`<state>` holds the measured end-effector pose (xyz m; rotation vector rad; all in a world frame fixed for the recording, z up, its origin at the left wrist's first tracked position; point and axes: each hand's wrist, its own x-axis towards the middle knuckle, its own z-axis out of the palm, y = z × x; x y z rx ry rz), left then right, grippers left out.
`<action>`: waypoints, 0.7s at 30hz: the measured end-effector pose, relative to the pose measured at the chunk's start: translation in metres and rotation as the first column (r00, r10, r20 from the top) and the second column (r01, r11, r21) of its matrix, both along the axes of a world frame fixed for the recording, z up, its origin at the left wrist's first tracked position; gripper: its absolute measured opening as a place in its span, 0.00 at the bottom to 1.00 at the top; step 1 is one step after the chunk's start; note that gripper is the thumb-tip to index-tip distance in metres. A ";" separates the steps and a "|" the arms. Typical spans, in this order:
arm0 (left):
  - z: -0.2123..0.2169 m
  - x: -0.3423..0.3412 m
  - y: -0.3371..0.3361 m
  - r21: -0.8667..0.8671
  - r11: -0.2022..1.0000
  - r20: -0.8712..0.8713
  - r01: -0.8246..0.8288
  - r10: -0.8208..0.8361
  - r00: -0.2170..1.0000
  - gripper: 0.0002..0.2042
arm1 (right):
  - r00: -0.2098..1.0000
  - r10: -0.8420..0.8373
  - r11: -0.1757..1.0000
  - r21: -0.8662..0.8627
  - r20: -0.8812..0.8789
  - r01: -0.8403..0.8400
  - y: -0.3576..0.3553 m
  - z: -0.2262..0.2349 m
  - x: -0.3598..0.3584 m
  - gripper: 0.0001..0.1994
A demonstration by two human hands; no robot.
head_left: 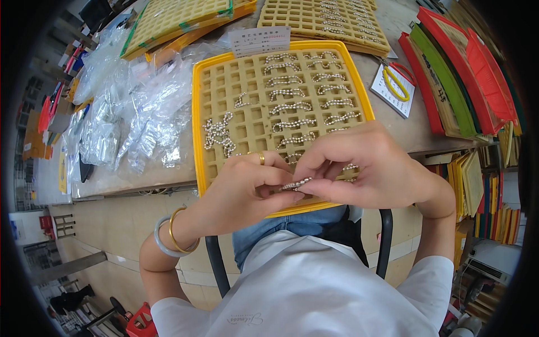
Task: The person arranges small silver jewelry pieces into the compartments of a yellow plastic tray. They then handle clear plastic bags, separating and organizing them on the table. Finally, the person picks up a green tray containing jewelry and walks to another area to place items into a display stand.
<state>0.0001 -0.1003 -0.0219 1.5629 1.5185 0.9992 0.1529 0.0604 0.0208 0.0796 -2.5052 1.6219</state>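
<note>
A short, silver beaded-looking metal chain (296,183) was held between the left hand (241,185) and right hand (365,168), above the near part of a yellow-rimmed, tan-celled tray (197,112). Both hands' fingers were pinched on it. It looked light, limp and slippery; a gentle fingertip grip near its ends seemed best. A loose silver chain pile (218,132) lay at the tray's left.

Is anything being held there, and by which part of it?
Yes: a small silvery beaded piece, pinched at its left end by the left hand and at its right end by the right hand.
</note>
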 end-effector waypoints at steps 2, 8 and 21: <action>0.010 0.000 -0.003 -0.070 0.997 -0.118 -0.027 0.019 0.993 0.06 | 0.999 -0.001 1.000 0.027 0.054 -0.001 0.005 -0.001 0.006 0.05; 0.007 0.015 -0.010 0.028 0.998 -0.257 -0.049 0.054 0.965 0.08 | 0.952 0.069 0.940 0.299 0.299 -0.163 0.017 -0.008 0.019 0.05; 0.002 0.004 -0.019 0.080 0.996 -0.291 -0.034 0.056 0.955 0.10 | 0.960 0.155 0.863 0.442 0.233 -0.246 0.018 -0.020 0.011 0.05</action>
